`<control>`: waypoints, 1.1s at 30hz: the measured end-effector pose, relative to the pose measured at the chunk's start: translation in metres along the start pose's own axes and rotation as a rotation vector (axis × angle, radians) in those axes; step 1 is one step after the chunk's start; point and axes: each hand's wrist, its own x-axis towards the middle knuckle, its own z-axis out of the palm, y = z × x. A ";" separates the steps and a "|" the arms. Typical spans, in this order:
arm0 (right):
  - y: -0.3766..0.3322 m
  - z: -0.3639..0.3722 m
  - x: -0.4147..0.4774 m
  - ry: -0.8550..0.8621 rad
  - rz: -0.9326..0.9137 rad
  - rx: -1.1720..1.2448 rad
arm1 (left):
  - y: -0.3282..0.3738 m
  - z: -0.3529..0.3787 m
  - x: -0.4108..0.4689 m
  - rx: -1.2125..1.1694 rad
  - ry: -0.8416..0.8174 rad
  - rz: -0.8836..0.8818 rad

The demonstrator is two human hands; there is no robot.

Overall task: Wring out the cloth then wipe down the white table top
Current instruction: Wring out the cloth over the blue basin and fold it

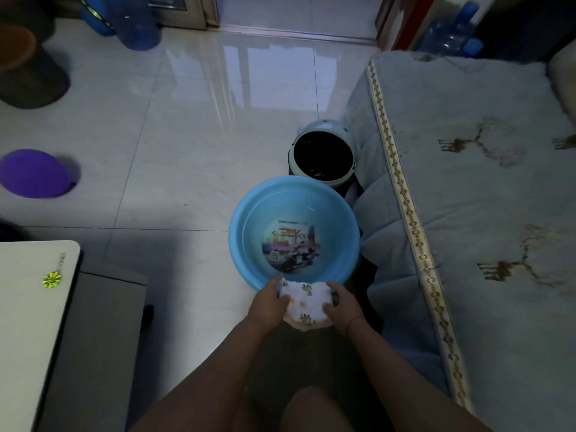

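Step in hand: wringing, judged from the way both hands grip the cloth [304,304] at the near rim of the blue basin [246,219]; the wiping is not yet begun.

Cloth: a white piece with small printed figures, bunched between the two hands, its far edge over the basin's near rim and its near end hanging toward the person's lap.

Left hand [270,302]: closed on the left end of the cloth, fingers curled over it.

Right hand [341,302]: closed on the right end of the cloth, thumb on top; a thin band shows at the wrist.

Basin: on the tiled floor [174,151] in front of the person, just left of the pale blue sofa cover [467,182]; a printed picture shows on its bottom. Whether it holds water I cannot tell.

White table top [28,307]: near left, well apart from the cloth; a small shiny sticker [51,279] lies on it.

Also in view: a round bin [324,157] just beyond the basin and a purple balloon [34,173] at far left.

Next move calls for: the hands twisting in opposite ways over the basin so the drips fall inside, then carrying the cloth left across to the table top.
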 end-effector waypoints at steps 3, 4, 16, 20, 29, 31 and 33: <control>-0.026 -0.011 -0.034 -0.013 -0.062 -0.002 | 0.029 -0.019 -0.029 -0.035 0.024 0.007; -0.036 -0.016 -0.046 -0.003 -0.093 -0.017 | 0.039 -0.027 -0.041 -0.039 0.023 0.018; -0.215 -0.054 -0.238 -0.005 -0.481 0.113 | 0.137 -0.141 -0.208 -0.220 0.125 0.087; -0.276 -0.055 -0.303 -0.091 -0.588 0.118 | 0.164 -0.177 -0.258 -0.323 0.196 0.080; -0.361 -0.030 -0.405 -0.369 -0.774 0.254 | 0.197 -0.247 -0.353 -0.938 0.130 0.011; -0.369 -0.022 -0.418 -0.450 -0.794 0.280 | 0.196 -0.256 -0.372 -1.081 0.153 0.014; -0.375 -0.015 -0.427 -0.520 -0.819 0.272 | 0.191 -0.263 -0.393 -1.123 0.192 0.079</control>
